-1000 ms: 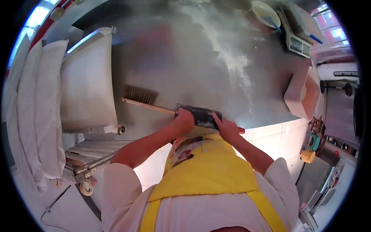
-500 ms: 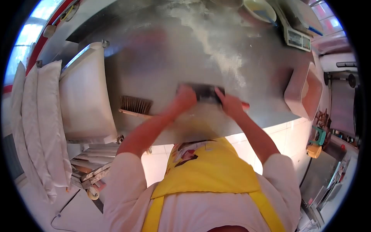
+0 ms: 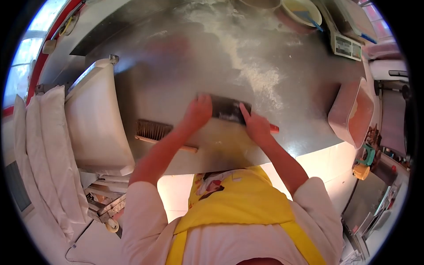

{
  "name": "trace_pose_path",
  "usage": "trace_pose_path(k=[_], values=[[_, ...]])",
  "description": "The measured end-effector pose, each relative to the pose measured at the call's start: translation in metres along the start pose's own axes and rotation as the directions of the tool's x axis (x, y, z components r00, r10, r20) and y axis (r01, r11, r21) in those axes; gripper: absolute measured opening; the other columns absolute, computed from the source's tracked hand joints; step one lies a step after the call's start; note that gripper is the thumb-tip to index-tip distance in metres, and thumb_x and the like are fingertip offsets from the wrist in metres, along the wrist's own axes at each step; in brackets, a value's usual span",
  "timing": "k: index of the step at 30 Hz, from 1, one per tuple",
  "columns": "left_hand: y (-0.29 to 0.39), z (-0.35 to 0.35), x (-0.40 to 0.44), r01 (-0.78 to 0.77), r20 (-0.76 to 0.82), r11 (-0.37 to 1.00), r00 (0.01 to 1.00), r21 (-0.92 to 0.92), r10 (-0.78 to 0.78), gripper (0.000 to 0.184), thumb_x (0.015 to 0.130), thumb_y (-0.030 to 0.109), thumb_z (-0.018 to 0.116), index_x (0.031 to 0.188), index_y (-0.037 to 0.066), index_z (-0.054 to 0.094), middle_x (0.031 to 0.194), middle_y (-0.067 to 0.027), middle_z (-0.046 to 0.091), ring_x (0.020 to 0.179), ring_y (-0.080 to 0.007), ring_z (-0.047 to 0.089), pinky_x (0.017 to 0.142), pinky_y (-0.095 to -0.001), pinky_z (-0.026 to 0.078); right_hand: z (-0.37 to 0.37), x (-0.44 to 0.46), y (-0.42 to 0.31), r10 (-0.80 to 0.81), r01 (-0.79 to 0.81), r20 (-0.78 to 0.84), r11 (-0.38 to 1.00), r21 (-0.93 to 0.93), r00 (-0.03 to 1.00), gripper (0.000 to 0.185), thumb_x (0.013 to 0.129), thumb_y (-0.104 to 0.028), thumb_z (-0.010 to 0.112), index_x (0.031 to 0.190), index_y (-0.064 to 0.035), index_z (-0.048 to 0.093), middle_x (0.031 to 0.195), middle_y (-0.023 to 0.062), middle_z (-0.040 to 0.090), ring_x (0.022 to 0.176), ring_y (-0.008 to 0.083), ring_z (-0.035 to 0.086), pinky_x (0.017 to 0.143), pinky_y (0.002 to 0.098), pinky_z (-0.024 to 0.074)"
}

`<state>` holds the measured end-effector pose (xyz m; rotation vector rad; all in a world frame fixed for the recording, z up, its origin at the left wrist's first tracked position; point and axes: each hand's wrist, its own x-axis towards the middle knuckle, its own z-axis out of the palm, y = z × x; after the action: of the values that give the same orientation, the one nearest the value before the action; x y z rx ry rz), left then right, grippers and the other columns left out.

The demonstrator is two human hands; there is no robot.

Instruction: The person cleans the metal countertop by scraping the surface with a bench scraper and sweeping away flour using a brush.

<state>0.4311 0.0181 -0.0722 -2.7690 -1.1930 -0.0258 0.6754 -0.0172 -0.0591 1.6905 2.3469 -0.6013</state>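
Note:
A wide scraper [image 3: 227, 109] with a dark rectangular blade and a red handle is held low over the metal worktop [image 3: 163, 92]. The blade's left end is gripped by my left hand [image 3: 199, 111], its fingers closed. My right hand [image 3: 257, 126] is wrapped round the handle, its index finger stretched along the blade. Whether the blade's edge touches the metal, I cannot tell. A bench brush [image 3: 153, 130] with dark bristles and a wooden handle lies just left of my left forearm. White flour [image 3: 260, 79] is spread over the worktop beyond the scraper.
At the left stands a large white bin [image 3: 95, 117] beside hanging white cloths [image 3: 53, 154]. A pinkish plastic tub [image 3: 342, 110] sits at the right edge. Farther back are a scale [image 3: 348, 47] and a bowl [image 3: 289, 9] with a blue-handled tool.
Both hands and the scraper have shifted slightly left, and the blade now tilts down toward the right. The view has moved a little; the brush handle shows more.

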Motion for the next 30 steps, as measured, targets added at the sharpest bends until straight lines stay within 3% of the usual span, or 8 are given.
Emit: trace_pose_path(k=[11, 14, 16, 21, 24, 25, 28, 30], values=[[-0.09, 0.027, 0.104, -0.357, -0.158, 0.934, 0.924, -0.019, 0.349, 0.024, 0.063, 0.017, 0.055, 0.076, -0.003, 0.059, 0.076, -0.0135, 0.051, 0.072, -0.0261, 0.049, 0.058, -0.0347, 0.044, -0.042, 0.072, 0.014, 0.261, -0.271, 0.118, 0.959, 0.077, 0.958, 0.068, 0.081, -0.009, 0.045, 0.143, -0.016, 0.019, 0.098, 0.0197, 0.057, 0.084, 0.036, 0.06, 0.071, 0.0467, 0.0492], [-0.085, 0.033, 0.091, -0.222, 0.194, 0.892, 0.929, -0.394, 0.317, 0.023, 0.062, 0.016, 0.056, 0.074, -0.003, 0.059, 0.075, -0.015, 0.054, 0.071, -0.0268, 0.052, 0.06, -0.0371, 0.046, -0.033, 0.047, -0.006, 0.276, -0.308, 0.219, 0.943, 0.125, 0.936, 0.068, 0.08, -0.008, 0.046, 0.143, -0.0155, 0.02, 0.102, 0.0209, 0.057, 0.081, 0.0359, 0.06, 0.07, 0.0464, 0.0493], [-0.072, 0.008, 0.035, -0.526, -0.128, 0.83, 0.851, -0.186, 0.51, 0.023, 0.06, 0.015, 0.057, 0.075, -0.002, 0.059, 0.075, -0.0165, 0.055, 0.075, -0.0279, 0.054, 0.061, -0.0385, 0.046, 0.025, -0.007, -0.035, 0.181, -0.184, 0.06, 0.981, 0.052, 0.982, 0.067, 0.079, -0.008, 0.047, 0.142, -0.0133, 0.022, 0.1, 0.0209, 0.058, 0.075, 0.0356, 0.061, 0.068, 0.0464, 0.0492], [-0.113, 0.03, 0.056, -0.441, -0.078, 0.89, 0.897, -0.117, 0.434, 0.025, 0.056, 0.013, 0.057, 0.076, -0.003, 0.059, 0.072, -0.0165, 0.055, 0.075, -0.03, 0.055, 0.064, -0.0408, 0.046, -0.022, 0.061, -0.027, 0.176, -0.181, 0.05, 0.975, 0.129, 0.983, 0.067, 0.077, -0.006, 0.048, 0.14, -0.0102, 0.025, 0.087, 0.0173, 0.06, 0.073, 0.0324, 0.061, 0.062, 0.0428, 0.0498], [-0.121, 0.032, 0.069, -0.215, 0.037, 0.909, 0.969, -0.356, 0.244, 0.011, 0.062, 0.016, 0.055, 0.062, 0.005, 0.053, 0.065, -0.0147, 0.049, 0.068, -0.027, 0.051, 0.057, -0.0409, 0.042, -0.043, 0.076, -0.031, 0.209, -0.229, 0.147, 0.965, 0.13, 0.967, 0.062, 0.08, -0.007, 0.047, 0.139, -0.0098, 0.028, 0.087, 0.0168, 0.059, 0.074, 0.0318, 0.061, 0.062, 0.0426, 0.0499], [-0.114, 0.031, 0.048, -0.454, -0.267, 0.828, 0.886, -0.328, 0.38, 0.012, 0.063, 0.016, 0.055, 0.063, 0.004, 0.055, 0.065, -0.015, 0.049, 0.068, -0.0291, 0.051, 0.059, -0.0428, 0.042, -0.023, 0.054, -0.039, 0.154, -0.156, 0.032, 0.986, 0.067, 0.988, 0.062, 0.08, -0.007, 0.046, 0.139, -0.0103, 0.027, 0.088, 0.0171, 0.059, 0.075, 0.0319, 0.061, 0.063, 0.0433, 0.0498], [-0.089, 0.008, 0.004, -0.491, -0.16, 0.843, 0.87, -0.219, 0.466, 0.01, 0.064, 0.014, 0.054, 0.062, 0.005, 0.054, 0.067, -0.0145, 0.051, 0.068, -0.031, 0.052, 0.061, -0.0433, 0.042, 0.025, 0.011, -0.056, 0.073, -0.073, -0.082, 0.997, -0.003, 0.994, 0.063, 0.08, -0.007, 0.046, 0.139, -0.0117, 0.027, 0.093, 0.0189, 0.058, 0.076, 0.0338, 0.061, 0.064, 0.0452, 0.0492], [-0.106, 0.027, 0.031, -0.415, -0.169, 0.862, 0.909, -0.29, 0.381, 0.013, 0.063, 0.014, 0.054, 0.065, 0.002, 0.058, 0.069, -0.0149, 0.052, 0.069, -0.0324, 0.052, 0.065, -0.0421, 0.045, -0.016, 0.038, -0.052, 0.177, -0.193, 0.122, 0.972, 0.134, 0.977, 0.065, 0.077, -0.006, 0.048, 0.139, -0.0126, 0.028, 0.097, 0.0215, 0.057, 0.075, 0.0369, 0.06, 0.065, 0.0464, 0.0484]])
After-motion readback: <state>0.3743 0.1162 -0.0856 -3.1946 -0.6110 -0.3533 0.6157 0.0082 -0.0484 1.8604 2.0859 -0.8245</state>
